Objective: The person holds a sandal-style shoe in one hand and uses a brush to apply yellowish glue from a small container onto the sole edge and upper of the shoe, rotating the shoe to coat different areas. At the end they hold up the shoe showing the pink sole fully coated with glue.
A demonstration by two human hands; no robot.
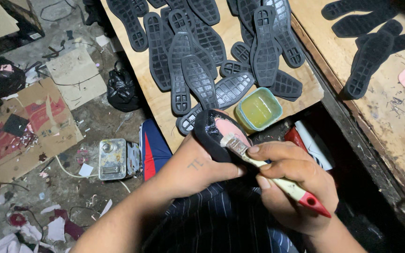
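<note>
Fingers (277, 157) hide brush (240, 150) handle (partly).

Black soles (198, 61) cover the table (153, 100); a metal can (112, 159), cardboard (29, 126) and a black bag (122, 89) lie on the floor (71, 197).

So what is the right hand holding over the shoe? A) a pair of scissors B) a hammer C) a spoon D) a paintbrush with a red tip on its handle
D: the right hand grips a brush with a pale handle and red end, its bristles touching the pink inside of the black shoe piece that the left hand holds.
</note>
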